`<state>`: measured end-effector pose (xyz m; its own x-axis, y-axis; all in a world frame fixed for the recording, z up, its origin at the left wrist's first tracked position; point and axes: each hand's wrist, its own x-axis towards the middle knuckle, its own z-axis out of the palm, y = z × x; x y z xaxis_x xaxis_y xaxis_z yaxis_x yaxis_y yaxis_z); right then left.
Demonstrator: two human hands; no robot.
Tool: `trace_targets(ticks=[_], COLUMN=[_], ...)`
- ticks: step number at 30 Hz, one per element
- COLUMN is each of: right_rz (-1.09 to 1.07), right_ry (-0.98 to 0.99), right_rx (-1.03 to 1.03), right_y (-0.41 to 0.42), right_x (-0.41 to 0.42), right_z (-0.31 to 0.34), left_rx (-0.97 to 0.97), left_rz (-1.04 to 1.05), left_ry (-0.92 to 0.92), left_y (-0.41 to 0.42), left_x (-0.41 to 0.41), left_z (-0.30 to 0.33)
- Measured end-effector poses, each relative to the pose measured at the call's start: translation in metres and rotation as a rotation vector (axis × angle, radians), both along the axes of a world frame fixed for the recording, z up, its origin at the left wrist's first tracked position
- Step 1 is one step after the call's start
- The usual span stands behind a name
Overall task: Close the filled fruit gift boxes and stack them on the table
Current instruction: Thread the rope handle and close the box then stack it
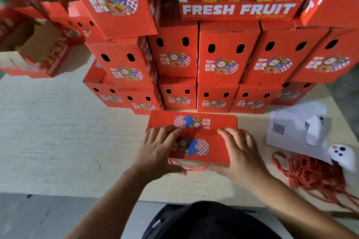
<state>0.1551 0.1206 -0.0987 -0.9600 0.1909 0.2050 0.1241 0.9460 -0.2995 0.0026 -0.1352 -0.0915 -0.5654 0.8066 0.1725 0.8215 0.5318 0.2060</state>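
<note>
Head view: both hands lie flat on the red printed cardboard gift box at the near edge of the pale wood-grain worktop. Left hand and right hand press the lid flaps with fingers spread, no real grip. Uneven pressure could pop a flap or snag the red cord handle. Behind it, the leaning stack of matte red cartons looks ready to topple.

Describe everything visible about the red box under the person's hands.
The red cardboard gift box sits on the pale wooden table before the stacked boxes. Its top flaps, printed with a cartoon figure and checkered patches, are folded down. A red cord handle shows at its near edge. The left hand and right hand press on it.
</note>
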Motion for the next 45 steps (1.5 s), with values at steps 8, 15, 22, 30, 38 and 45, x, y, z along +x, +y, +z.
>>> trace_targets(ticks=[8, 15, 22, 30, 38, 45], right_rz=[-0.025, -0.01, 0.003, -0.13, -0.305, -0.146], right_ry=[-0.033, -0.256, -0.555, -0.289, -0.617, -0.449], right_rx=[0.043, 0.025, 0.011, 0.056, -0.506, -1.224], right_y=[-0.004, -0.009, -0.004, 0.008, 0.011, 0.006], right_x=[0.0, 0.005, -0.019, -0.063, -0.03, -0.044], right_z=[0.008, 0.006, 0.021, 0.025, 0.021, 0.024], left_rx=[-0.039, -0.14, -0.343, -0.126, 0.475, 0.505], left_rz=[0.043, 0.089, 0.088, -0.032, 0.759, 0.749], left_ry=[0.095, 0.041, -0.041, 0.043, -1.006, -1.366], left_y=[0.008, 0.012, 0.024, 0.01, -0.01, 0.015], left_x=[-0.008, 0.0, -0.013, -0.023, 0.004, 0.024], left_z=[0.007, 0.005, 0.01, 0.008, -0.014, -0.006])
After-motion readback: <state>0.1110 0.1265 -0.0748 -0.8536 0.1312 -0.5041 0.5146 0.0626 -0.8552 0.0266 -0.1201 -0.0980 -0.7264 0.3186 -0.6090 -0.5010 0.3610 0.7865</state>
